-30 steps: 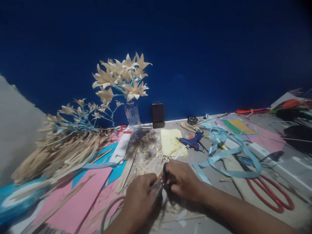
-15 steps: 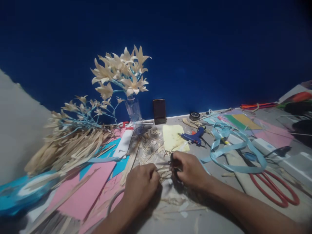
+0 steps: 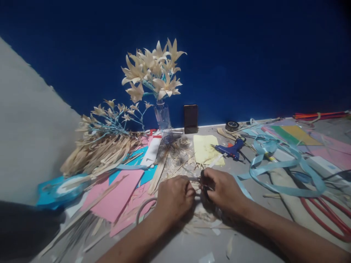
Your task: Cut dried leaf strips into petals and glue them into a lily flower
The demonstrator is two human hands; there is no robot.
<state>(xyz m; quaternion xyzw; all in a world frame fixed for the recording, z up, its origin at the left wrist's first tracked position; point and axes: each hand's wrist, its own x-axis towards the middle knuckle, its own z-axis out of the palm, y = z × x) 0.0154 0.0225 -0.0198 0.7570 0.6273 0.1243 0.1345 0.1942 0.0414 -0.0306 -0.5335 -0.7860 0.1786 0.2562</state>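
My right hand grips a small pair of scissors with dark handles, its blades pointing left toward my left hand. The fingers of my left hand are closed in a pinch; what they hold is hidden behind them. Both hands are close together, low over the table, above pale dried husk scraps. Past my right hand, a blue glue gun lies by a yellow sheet of paper.
Pale husk flowers stand in a clear bottle beside a phone. To the left are dried husks and pink paper. Light blue ribbon and large red-handled scissors lie right.
The view has swung left, so the objects appear farther right. My hands have drawn a little closer together, with the small scissors still in the right one.
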